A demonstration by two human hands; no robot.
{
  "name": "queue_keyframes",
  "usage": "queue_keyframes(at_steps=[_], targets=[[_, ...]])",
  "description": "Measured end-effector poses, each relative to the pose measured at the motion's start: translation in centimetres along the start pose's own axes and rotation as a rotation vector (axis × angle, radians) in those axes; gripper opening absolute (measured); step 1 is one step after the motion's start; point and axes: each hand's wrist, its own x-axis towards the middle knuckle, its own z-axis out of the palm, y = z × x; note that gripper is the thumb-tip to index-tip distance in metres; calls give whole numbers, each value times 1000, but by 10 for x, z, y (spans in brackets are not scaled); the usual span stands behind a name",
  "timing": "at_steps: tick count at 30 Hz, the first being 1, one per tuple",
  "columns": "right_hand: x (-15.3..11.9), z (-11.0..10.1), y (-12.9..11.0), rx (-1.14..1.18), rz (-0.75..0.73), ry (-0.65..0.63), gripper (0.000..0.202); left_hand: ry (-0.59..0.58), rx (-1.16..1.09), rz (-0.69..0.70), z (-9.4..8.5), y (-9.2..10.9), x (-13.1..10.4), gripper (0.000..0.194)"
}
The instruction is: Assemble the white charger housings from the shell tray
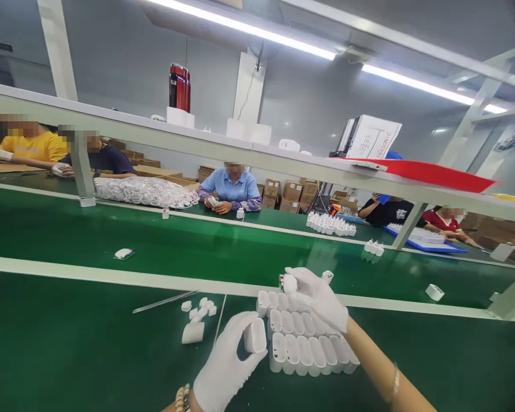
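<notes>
My left hand, in a white glove, is closed round a white oval housing with its hollow end facing me. My right hand, gloved too, grips a small white part with a red and green edge, above the back of the housing rows. Those rows of white open housings stand close together on the green table, right of my left hand. Left of that hand lie several small white pieces and a white roll-like piece.
A thin clear strip lies at the left. Beyond the pale rail, a green belt carries a few white parts. Overhead runs a shelf on posts. Several people sit across the belt, near a heap of clear-wrapped parts.
</notes>
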Motion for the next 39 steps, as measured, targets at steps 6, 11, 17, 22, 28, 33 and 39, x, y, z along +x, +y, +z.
queue_keyframes(at_steps=[6,11,17,22,28,33,39], targets=[[-50,26,-31,-1,35,-135,40,25,27,138,0,-4,-1,51],[-53,34,-43,47,-19,-240,21,44,50,244,-1,-5,-2,55],[-53,37,-44,-98,-137,-220,18,50,70,388,-3,0,-4,51],[-57,41,-45,-170,-179,-159,19,45,66,397,-3,2,-3,49],[-62,47,-49,-355,-243,-123,12,26,69,378,-4,3,-3,47],[-65,53,-53,-461,-222,-145,11,-35,62,356,-7,11,-3,43],[-65,60,-48,-477,-238,-126,13,-86,29,285,-8,14,-5,38]])
